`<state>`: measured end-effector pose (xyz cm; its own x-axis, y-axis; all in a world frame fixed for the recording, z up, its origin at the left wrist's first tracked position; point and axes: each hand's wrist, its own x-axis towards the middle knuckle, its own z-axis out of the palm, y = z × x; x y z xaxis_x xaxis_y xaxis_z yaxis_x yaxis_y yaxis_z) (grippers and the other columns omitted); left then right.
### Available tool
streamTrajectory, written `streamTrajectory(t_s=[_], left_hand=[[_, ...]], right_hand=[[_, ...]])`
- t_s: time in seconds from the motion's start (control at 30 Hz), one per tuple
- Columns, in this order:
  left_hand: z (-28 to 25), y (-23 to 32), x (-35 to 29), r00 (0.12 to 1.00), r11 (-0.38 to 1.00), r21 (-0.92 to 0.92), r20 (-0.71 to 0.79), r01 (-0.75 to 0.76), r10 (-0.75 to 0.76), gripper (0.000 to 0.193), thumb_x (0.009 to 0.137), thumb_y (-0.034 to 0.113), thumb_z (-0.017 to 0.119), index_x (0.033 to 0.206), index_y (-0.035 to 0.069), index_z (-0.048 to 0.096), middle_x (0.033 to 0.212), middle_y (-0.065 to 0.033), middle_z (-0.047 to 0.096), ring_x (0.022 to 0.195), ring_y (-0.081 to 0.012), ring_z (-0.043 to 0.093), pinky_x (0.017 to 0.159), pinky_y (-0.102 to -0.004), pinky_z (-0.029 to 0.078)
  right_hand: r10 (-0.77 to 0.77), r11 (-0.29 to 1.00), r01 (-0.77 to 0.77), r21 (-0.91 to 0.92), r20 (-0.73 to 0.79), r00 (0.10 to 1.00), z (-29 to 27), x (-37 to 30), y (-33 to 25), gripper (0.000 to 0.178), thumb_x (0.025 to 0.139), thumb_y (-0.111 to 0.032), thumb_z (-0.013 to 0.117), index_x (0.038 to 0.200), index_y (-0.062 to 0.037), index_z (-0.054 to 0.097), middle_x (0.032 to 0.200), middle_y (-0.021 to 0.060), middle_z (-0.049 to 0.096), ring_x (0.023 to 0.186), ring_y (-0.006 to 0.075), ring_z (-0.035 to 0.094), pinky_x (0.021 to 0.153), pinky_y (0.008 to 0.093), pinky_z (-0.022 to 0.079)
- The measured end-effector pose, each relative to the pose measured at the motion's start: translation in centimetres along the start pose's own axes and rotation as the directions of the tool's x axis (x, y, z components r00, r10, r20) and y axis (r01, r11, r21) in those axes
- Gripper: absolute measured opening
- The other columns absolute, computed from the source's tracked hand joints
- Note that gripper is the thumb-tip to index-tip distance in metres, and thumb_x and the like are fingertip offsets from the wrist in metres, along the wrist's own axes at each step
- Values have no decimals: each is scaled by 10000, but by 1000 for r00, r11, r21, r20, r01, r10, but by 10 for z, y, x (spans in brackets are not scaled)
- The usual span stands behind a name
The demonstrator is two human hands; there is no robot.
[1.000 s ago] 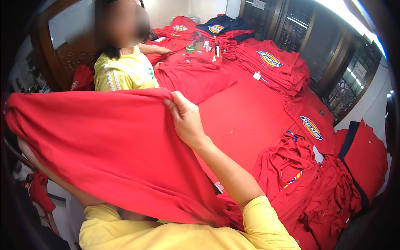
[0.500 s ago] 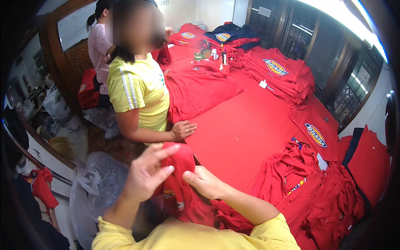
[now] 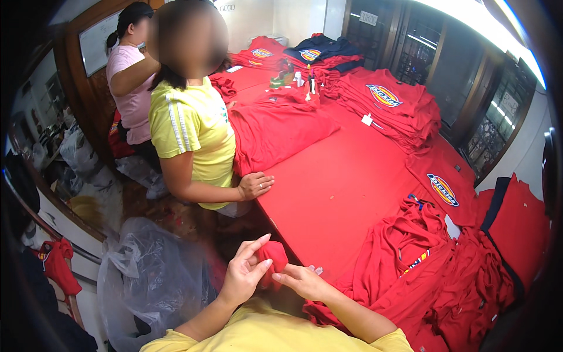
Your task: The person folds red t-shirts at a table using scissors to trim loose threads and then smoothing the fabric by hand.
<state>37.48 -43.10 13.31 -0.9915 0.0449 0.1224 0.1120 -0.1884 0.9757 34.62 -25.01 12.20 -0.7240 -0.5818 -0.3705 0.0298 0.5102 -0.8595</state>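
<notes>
Close to my body, in front of the table's near edge, a piece of a red shirt (image 3: 273, 256) is bunched between my two hands. My left hand (image 3: 241, 271) pinches it from the left with thumb and fingers. From the right, my right hand (image 3: 304, 284) grips its lower edge, thumb on top. Which part of the shirt this is I cannot tell; the rest drops out of sight behind my hands. Right of my right forearm lies a loose heap of red shirts (image 3: 404, 267).
A red-covered table (image 3: 328, 193) carries a neat stack of red shirts (image 3: 390, 108) and a dark blue shirt (image 3: 319, 47). At its left edge stands a co-worker in yellow (image 3: 196, 135), a hand on the table; another in pink (image 3: 132, 88) is behind. A clear plastic bag (image 3: 146, 276) sits lower left.
Both hands have come down and right, nearer my body, with the red shirt, whose printed part no longer shows. The co-worker in pink has shifted left, arm raised.
</notes>
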Motion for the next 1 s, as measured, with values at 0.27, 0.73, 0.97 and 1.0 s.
streamTrajectory(t_s=[0.27,0.73,0.97,1.0], left_hand=[[0,-10,-11,981,993,1,160,114,-113,448,894,-38,595,1331,-18,500,1134,-3,497,848,-32,564,728,-182,456],[13,-16,-14,999,978,206,-34,-14,22,294,859,-44,636,1146,14,659,1016,-52,616,896,-87,610,750,-210,529],[12,-9,-18,992,924,380,101,31,-75,414,851,-26,656,1254,43,595,1006,-48,588,761,-73,600,694,-208,514],[9,-11,-19,989,914,405,122,30,-86,454,848,-24,660,1287,51,571,1017,-49,575,731,-68,592,680,-207,508]], right_hand=[[-372,667,161,728,138,918,17,6,63,580,977,-518,421,1253,-20,535,1148,97,585,1081,166,521,956,320,389],[-450,198,236,951,-126,884,3,0,70,591,922,-343,612,1356,18,437,1337,139,523,1243,243,497,1045,392,374],[-368,295,117,948,0,930,24,5,80,577,945,-352,572,1371,3,415,1373,84,487,1242,187,482,1041,362,380],[-318,334,173,927,-62,946,19,1,68,539,947,-321,578,1351,8,441,1341,86,514,1210,178,504,1020,352,396]])
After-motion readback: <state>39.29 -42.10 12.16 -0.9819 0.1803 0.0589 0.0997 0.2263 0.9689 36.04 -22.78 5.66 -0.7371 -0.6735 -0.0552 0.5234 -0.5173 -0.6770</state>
